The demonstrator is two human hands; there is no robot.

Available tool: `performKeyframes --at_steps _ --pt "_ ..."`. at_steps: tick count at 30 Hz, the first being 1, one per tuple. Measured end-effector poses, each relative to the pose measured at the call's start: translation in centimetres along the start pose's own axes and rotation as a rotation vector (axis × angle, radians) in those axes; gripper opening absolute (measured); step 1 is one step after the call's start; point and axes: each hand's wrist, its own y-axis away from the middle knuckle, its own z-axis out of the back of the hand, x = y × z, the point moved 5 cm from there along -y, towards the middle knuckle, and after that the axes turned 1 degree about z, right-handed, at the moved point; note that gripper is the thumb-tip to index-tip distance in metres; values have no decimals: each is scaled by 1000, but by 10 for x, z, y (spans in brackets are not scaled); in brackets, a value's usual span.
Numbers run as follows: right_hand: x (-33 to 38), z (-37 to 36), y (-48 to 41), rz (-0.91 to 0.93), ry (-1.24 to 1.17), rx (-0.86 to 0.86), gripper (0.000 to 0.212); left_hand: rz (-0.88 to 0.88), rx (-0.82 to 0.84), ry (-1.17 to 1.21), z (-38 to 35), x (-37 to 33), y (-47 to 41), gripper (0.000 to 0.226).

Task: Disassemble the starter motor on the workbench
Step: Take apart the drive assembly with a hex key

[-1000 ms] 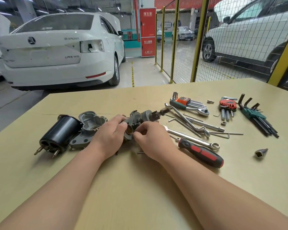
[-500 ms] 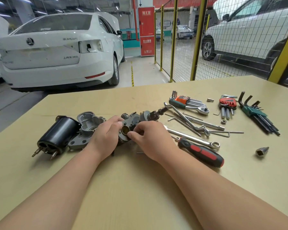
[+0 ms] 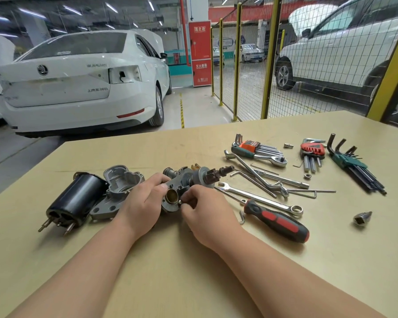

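The grey starter motor assembly lies on the workbench, its brass bushing facing me and its pinion shaft pointing right. My left hand grips the assembly's left side. The fingertips of my right hand pinch a small round part at the plate's lower edge. A black cylindrical motor housing and a grey cast end housing lie apart at the left.
A red and black screwdriver and a combination wrench lie right of my right hand. Farther right are hex key sets, a ratchet, a socket bit and loose bent rods. Beyond the bench stand white cars and a yellow mesh fence.
The assembly has turned so its brass bushing faces me more. My right fingertips have shifted down from the bushing to the small round part at the plate's lower edge.
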Motion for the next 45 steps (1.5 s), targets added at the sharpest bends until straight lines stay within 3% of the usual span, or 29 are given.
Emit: performKeyframes --at_steps 6,12,18,24,27,32,37,45 --pt "2 -1 1 -10 86 25 24 -21 9 -7 0 1 0 35" --pt "-3 0 2 -26 -41 8 10 -83 25 26 0 -1 1 33" --pt "-1 -4 1 -43 94 26 36 -128 53 26 -1 -4 2 35" --pt "-2 -5 3 -61 0 -10 7 -105 30 41 -1 1 -2 36" --pt "-1 -4 5 -56 -28 -31 10 -79 31 57 -1 3 -5 38" --pt "2 -4 0 -31 72 -40 33 -45 42 69 0 2 -7 37" --pt "2 -5 0 -1 14 -43 15 -58 45 47 -1 0 -8 44" --pt "8 -1 0 123 58 -125 12 49 -32 50 -3 5 -13 31"
